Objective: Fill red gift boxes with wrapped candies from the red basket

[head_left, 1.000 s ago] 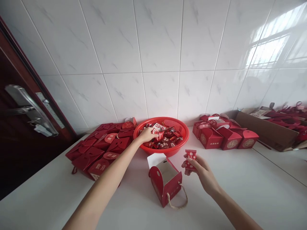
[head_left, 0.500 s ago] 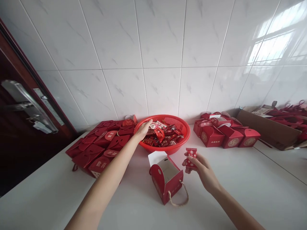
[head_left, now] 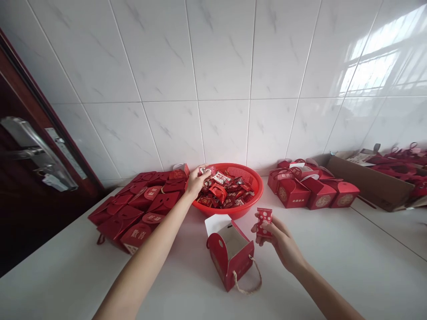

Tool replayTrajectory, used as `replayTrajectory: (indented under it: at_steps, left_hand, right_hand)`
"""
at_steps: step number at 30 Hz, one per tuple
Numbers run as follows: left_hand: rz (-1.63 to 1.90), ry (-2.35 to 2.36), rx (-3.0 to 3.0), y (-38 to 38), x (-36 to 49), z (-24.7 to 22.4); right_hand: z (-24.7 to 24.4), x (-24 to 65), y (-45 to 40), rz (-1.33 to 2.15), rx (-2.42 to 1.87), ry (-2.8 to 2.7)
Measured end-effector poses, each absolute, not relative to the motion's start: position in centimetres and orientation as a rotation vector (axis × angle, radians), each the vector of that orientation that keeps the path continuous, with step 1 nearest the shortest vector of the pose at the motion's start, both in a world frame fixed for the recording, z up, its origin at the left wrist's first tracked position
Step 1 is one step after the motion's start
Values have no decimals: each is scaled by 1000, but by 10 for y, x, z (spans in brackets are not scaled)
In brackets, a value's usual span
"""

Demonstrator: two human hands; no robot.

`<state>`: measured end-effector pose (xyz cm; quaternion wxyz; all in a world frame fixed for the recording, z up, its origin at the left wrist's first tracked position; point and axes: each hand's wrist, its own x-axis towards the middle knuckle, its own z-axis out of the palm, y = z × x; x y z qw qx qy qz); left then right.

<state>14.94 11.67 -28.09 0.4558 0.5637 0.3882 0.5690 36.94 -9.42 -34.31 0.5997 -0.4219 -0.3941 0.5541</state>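
Note:
My left hand (head_left: 197,181) pinches a white-and-red wrapped candy (head_left: 208,172) over the left side of a red plastic basket (head_left: 259,189). Many wrapped candies (head_left: 230,191) fill the basket. In my right hand (head_left: 278,240) is a red candy packet with white dots (head_left: 263,222), held upright between thumb and fingers above the table. Between my arms stands a red gift box (head_left: 230,258) with its top open and its white inner flap raised. A rope handle (head_left: 255,284) hangs from its right side and rests on the table.
Closed red gift boxes (head_left: 147,200) crowd the left, partly behind my left arm. More red boxes (head_left: 320,191) stand at the right, beside a cardboard carton (head_left: 370,180) of red pieces. A tiled wall (head_left: 223,124) borders the white table (head_left: 320,249); a door (head_left: 43,155) is at far left.
My left hand has lifted a candy slightly up and left from the pile. My right hand keeps the dotted packet in nearly the same place. The view has shifted a little.

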Motion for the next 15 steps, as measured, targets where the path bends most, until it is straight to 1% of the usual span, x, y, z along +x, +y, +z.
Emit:
replayTrajectory:
  at_steps: [6, 10, 12, 15]
  left_hand:
    - [1222, 949, 1620, 113, 156, -282]
    - [1096, 906, 1913, 110, 168, -274]
    - [959, 988, 2149, 109, 175, -268]
    - [659, 1202, 2468, 107, 187, -260]
  right_hand:
    - [-344, 368, -95, 1270, -979, -942]
    - [-342, 366, -96, 1259, -998, -951]
    - [-341, 366, -96, 1257, -1005, -955]
    - [-340, 365, -96, 1250, -1005, -960]
